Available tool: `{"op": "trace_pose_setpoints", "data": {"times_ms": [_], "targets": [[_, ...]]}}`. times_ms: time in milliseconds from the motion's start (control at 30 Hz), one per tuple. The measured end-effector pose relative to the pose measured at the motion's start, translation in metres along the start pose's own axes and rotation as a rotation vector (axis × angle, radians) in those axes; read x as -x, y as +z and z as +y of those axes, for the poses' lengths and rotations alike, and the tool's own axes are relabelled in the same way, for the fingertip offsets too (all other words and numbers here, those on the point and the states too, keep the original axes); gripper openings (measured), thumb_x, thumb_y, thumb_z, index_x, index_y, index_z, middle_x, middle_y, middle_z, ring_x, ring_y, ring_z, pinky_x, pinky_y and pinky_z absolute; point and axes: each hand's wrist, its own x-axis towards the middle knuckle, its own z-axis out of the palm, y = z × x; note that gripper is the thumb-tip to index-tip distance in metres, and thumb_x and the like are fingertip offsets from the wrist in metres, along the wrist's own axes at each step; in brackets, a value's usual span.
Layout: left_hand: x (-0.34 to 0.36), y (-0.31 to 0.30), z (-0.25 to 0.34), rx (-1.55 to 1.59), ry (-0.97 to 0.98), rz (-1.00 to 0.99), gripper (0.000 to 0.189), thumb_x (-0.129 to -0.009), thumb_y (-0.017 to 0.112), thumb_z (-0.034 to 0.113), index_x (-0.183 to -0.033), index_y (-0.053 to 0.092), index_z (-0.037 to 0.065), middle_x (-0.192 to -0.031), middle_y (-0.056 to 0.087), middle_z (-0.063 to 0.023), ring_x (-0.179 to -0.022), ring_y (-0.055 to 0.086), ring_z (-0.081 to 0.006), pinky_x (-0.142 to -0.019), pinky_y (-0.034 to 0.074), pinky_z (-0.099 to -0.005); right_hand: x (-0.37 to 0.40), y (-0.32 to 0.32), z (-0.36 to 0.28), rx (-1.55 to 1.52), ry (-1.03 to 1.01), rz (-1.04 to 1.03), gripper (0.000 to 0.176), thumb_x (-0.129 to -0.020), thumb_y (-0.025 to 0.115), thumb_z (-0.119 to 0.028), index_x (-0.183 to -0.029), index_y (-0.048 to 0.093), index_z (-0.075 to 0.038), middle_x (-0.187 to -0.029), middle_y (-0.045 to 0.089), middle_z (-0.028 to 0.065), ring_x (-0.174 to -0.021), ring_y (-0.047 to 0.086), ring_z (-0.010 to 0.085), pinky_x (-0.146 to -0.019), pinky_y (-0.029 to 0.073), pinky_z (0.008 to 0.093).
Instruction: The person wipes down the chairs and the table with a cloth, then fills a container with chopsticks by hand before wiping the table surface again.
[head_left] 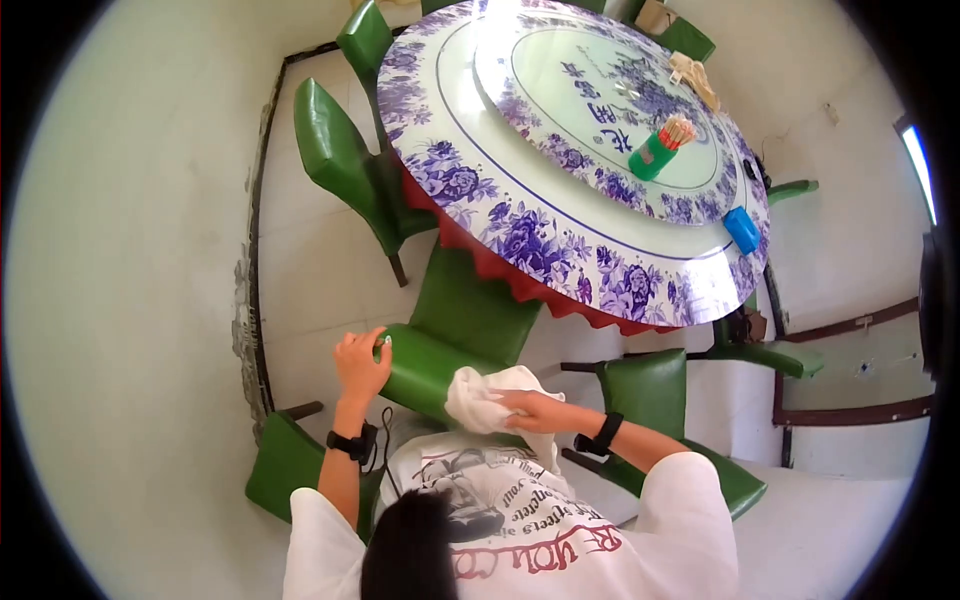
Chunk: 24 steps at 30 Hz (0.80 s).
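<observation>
Directly in front of me stands a green padded chair, its backrest nearest to me and its seat reaching towards the table. My left hand grips the left end of the backrest's top, fingers curled over the edge. A crumpled white cloth is bunched under my right hand, which holds it against the right part of the same backrest. Some of the cloth hangs down towards my shirt. The fingertips of my right hand are partly hidden in its folds.
A large round table with purple flowers stands beyond the chair. On its turntable is a green holder of sticks; a blue packet lies near the rim. More green chairs surround it. A wall runs along the left.
</observation>
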Motion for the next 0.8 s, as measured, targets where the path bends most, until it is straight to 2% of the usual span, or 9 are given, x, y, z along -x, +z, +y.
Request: {"op": "trace_pose_setpoints", "data": {"times_ms": [67, 167, 267, 333, 467, 500, 567, 667, 800], "targets": [[-0.009, -0.008, -0.007, 0.086, -0.007, -0.092, 0.027, -0.081, 0.062, 0.02, -0.106, 0.066, 0.011, -0.089, 0.067, -0.0002, -0.078, 0.052, -0.0212, -0.071, 0.041, -0.0372, -0.022, 0.003, -0.011, 0.064, -0.09, -0.03, 0.051, -0.088, 0.057, -0.015, -0.137, 0.044, -0.009, -0.143, 0.036, 0.023, -0.128, 0.04, 0.0359, -0.106, 0.031, 0.0385], [-0.026, -0.009, -0.038, 0.298, 0.027, -0.288, 0.032, -0.085, 0.058, 0.017, -0.117, 0.061, 0.009, -0.089, 0.067, 0.0002, -0.074, 0.051, -0.0171, -0.066, 0.042, -0.0328, -0.041, 0.003, -0.028, 0.185, -0.061, -0.096, 0.057, -0.086, 0.061, -0.015, -0.14, 0.042, -0.016, -0.147, 0.028, 0.0256, -0.128, 0.038, 0.0398, -0.106, 0.031, 0.0398], [-0.021, 0.022, -0.079, 1.013, -0.264, -0.491, 0.039, -0.092, 0.049, 0.015, -0.13, 0.05, 0.008, -0.102, 0.065, -0.0026, -0.083, 0.051, -0.0132, -0.076, 0.043, -0.0297, -0.079, 0.008, -0.041, 0.165, -0.014, -0.103, 0.055, -0.085, 0.061, -0.014, -0.138, 0.045, -0.02, -0.148, 0.023, 0.0271, -0.129, 0.035, 0.0429, -0.106, 0.03, 0.0411], [-0.024, 0.015, -0.081, 1.063, -0.204, -0.525, 0.041, -0.095, 0.043, 0.015, -0.135, 0.044, 0.006, -0.113, 0.06, -0.0054, -0.093, 0.051, -0.0132, -0.084, 0.041, -0.0287, -0.115, 0.02, -0.037, 0.13, -0.044, -0.044, 0.054, -0.085, 0.061, -0.015, -0.137, 0.047, -0.021, -0.148, 0.024, 0.0258, -0.13, 0.034, 0.0411, -0.106, 0.031, 0.042], [-0.038, 0.017, -0.089, 1.133, -0.043, -0.598, 0.042, -0.097, 0.037, 0.016, -0.138, 0.04, 0.006, -0.129, 0.051, -0.0092, -0.11, 0.048, -0.0171, -0.097, 0.036, -0.0297, -0.207, 0.046, -0.061, 0.224, 0.028, -0.008, 0.046, -0.083, 0.064, -0.019, -0.129, 0.055, -0.018, -0.147, 0.026, 0.0217, -0.122, 0.036, 0.0509, -0.1, 0.038, 0.05], [-0.043, 0.017, -0.092, 1.124, -0.064, -0.625, 0.041, -0.097, 0.04, 0.018, -0.135, 0.043, 0.006, -0.126, 0.053, -0.0106, -0.114, 0.048, -0.0216, -0.099, 0.036, -0.0326, -0.225, 0.047, -0.068, 0.409, -0.006, 0.046, 0.035, -0.08, 0.067, -0.02, -0.115, 0.065, -0.015, -0.137, 0.034, 0.0179, -0.101, 0.045, 0.0427, -0.086, 0.046, 0.0457], [-0.053, 0.022, -0.106, 0.992, -0.055, -0.682, 0.041, -0.096, 0.043, 0.02, -0.134, 0.044, 0.005, -0.127, 0.052, -0.0124, -0.117, 0.047, -0.0251, -0.1, 0.036, -0.0341, -0.243, 0.042, -0.074, 0.376, 0.121, -0.063, 0.034, -0.08, 0.067, -0.023, -0.114, 0.066, -0.015, -0.134, 0.036, 0.017, -0.101, 0.044, 0.0433, -0.085, 0.046, 0.0463], [-0.078, 0.007, -0.108, 0.83, 0.052, -0.842, 0.041, -0.095, 0.046, 0.022, -0.131, 0.047, 0.002, -0.128, 0.052, -0.015, -0.118, 0.047, -0.0292, -0.1, 0.037, -0.036, -0.245, 0.036, -0.07, 0.3, 0.176, -0.069, 0.032, -0.08, 0.066, -0.022, -0.111, 0.066, -0.014, -0.13, 0.042, 0.015, -0.099, 0.047, 0.0422, -0.086, 0.046, 0.0451], [-0.09, 0.005, -0.085, 0.737, 0.362, -1.039, 0.043, -0.095, 0.047, 0.024, -0.131, 0.046, 0.001, -0.127, 0.053, -0.0168, -0.118, 0.048, -0.0305, -0.1, 0.037, -0.0371, -0.198, 0.039, -0.053, 0.198, 0.144, 0.187, 0.03, -0.08, 0.065, -0.019, -0.108, 0.065, -0.009, -0.128, 0.048, 0.018, -0.109, 0.049, 0.0396, -0.093, 0.043, 0.0436]]}}
